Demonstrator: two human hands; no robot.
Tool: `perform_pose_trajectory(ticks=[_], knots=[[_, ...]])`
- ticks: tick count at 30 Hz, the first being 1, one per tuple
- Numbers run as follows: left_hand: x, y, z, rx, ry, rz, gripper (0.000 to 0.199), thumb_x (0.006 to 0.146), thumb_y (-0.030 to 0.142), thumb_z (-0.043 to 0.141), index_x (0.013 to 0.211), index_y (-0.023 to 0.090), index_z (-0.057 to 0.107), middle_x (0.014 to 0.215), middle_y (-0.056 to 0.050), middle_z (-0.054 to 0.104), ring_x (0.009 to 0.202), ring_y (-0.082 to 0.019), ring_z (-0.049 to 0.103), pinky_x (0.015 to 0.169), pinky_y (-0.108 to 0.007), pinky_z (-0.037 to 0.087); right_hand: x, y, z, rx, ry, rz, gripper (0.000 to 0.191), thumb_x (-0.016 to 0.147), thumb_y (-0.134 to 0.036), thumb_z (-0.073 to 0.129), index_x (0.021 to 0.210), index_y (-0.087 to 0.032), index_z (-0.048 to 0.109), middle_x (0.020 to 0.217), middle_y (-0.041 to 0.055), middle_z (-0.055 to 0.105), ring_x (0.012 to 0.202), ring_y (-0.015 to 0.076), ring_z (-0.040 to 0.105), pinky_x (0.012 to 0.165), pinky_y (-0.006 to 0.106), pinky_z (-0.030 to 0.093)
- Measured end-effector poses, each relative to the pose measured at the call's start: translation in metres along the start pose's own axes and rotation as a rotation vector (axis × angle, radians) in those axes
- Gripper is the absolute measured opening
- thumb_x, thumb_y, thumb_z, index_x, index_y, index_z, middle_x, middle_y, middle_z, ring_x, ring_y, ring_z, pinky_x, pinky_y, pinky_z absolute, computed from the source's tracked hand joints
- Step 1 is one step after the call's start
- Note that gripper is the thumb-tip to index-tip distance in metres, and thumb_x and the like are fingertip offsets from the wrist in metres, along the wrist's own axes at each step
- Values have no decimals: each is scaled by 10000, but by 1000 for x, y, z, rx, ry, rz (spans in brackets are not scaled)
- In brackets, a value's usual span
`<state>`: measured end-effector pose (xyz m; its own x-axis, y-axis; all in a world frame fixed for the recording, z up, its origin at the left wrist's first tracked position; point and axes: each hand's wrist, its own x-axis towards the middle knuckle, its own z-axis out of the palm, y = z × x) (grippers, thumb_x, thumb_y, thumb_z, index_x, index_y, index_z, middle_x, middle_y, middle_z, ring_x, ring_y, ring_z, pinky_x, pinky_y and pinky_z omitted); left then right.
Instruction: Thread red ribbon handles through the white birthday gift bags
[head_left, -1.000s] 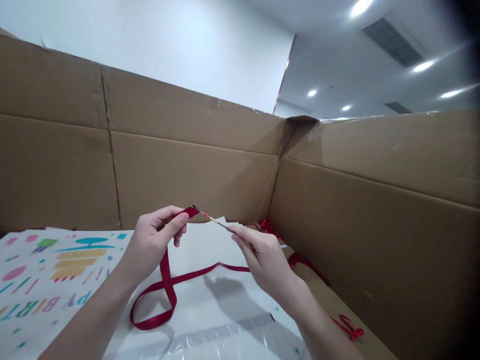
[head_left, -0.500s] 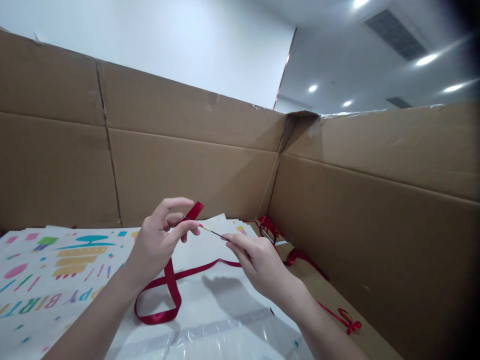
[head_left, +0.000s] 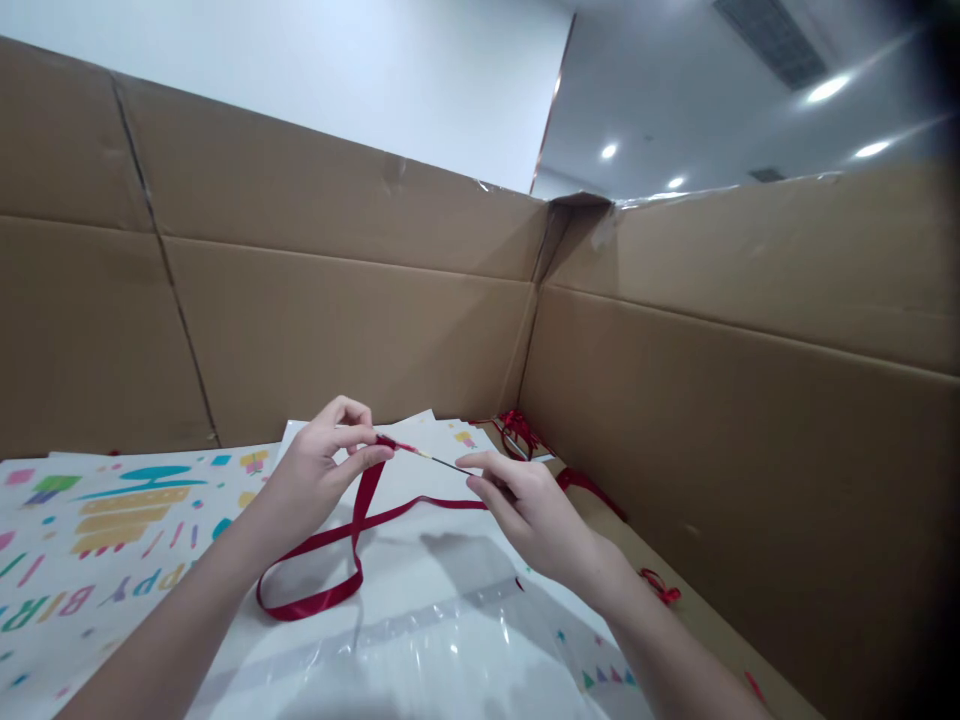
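My left hand [head_left: 319,475] is closed in a pinch on the end of a dark red ribbon [head_left: 319,604]. From there the ribbon hangs down and lies in a loose loop on white sheets. My right hand [head_left: 529,505] pinches the dark end of a thin stick-like piece [head_left: 450,465], which spans the space between both hands. Towards my left fingers the piece turns yellowish, then red. Its left end meets the ribbon at my left fingertips; whether it is fastened there I cannot tell.
Tall cardboard walls [head_left: 352,330] stand behind and to the right. Printed sheets [head_left: 131,545] with colourful birthday designs lie at left. Clear plastic [head_left: 420,650] covers the front. A tangle of red ribbon [head_left: 519,428] sits in the far corner, and a small red bow [head_left: 661,588] at right.
The left fingers have closed round the ribbon end, which stuck out above them before. My right hand has shifted slightly right, and the whole view has turned a little.
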<state>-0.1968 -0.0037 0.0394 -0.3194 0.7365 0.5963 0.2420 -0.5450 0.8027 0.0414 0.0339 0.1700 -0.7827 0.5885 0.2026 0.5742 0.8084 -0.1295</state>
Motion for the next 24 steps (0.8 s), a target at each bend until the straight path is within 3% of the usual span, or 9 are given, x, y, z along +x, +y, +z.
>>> perform_pose_trajectory(ticks=[3,6,11,15,16,18,20,22,24], knots=[[0,2,8,-149,-90,-199,243,893,470,696,843,244,768,855,-16,725,781,-167,634,707,-280,488,-4,1,5,41,46,22,199,1032,-238,495,1075,-211,687,791,3,679,670,139,553,635,273,397],[1,3,13,-312,-101,-317,204,816,441,784,879,246,780,864,-20,765,838,-193,687,758,-287,529,-7,-1,13,87,5,49,192,1031,-221,481,974,-211,663,739,-18,636,620,122,489,598,270,361],[-3,7,21,-270,-71,-322,228,850,457,747,793,236,744,753,11,706,698,-133,603,628,-230,462,-12,-9,13,200,-122,143,200,1032,-264,488,891,-201,617,729,-27,598,598,111,443,559,266,337],[-8,21,34,-291,-59,-279,274,877,493,712,820,225,720,747,13,694,690,-127,576,616,-225,435,-5,-20,18,520,-131,241,204,1002,-366,558,1123,-228,647,1157,38,670,596,79,538,528,249,427],[-8,25,37,-295,-60,-266,284,875,499,712,823,220,715,752,9,697,703,-132,583,633,-230,444,-1,-21,21,593,-137,256,210,990,-368,569,1118,-226,654,1180,45,669,565,71,539,496,244,427],[-9,26,38,-272,-68,-243,314,870,528,701,864,215,716,778,-2,706,728,-146,599,667,-245,461,9,-23,22,670,-158,277,167,964,-337,589,1005,-200,677,1021,33,701,488,61,492,430,232,380],[-11,15,29,-206,-74,-247,405,890,598,625,994,218,720,868,-26,729,776,-174,625,701,-272,482,20,-20,10,664,-174,295,137,939,-289,614,879,-180,671,810,9,689,443,58,427,403,225,333],[-21,-12,10,-55,-96,-317,542,920,665,492,1134,212,698,1013,-68,744,868,-222,658,764,-323,504,29,-13,-17,548,-117,283,135,941,-257,623,853,-168,673,755,12,689,456,62,416,419,223,342],[-41,-49,-16,241,-168,-490,587,908,681,461,1106,188,711,1094,-116,743,976,-292,675,852,-388,500,35,-4,-51,243,150,224,156,974,-265,616,907,-147,692,798,41,707,513,71,475,466,218,395]])
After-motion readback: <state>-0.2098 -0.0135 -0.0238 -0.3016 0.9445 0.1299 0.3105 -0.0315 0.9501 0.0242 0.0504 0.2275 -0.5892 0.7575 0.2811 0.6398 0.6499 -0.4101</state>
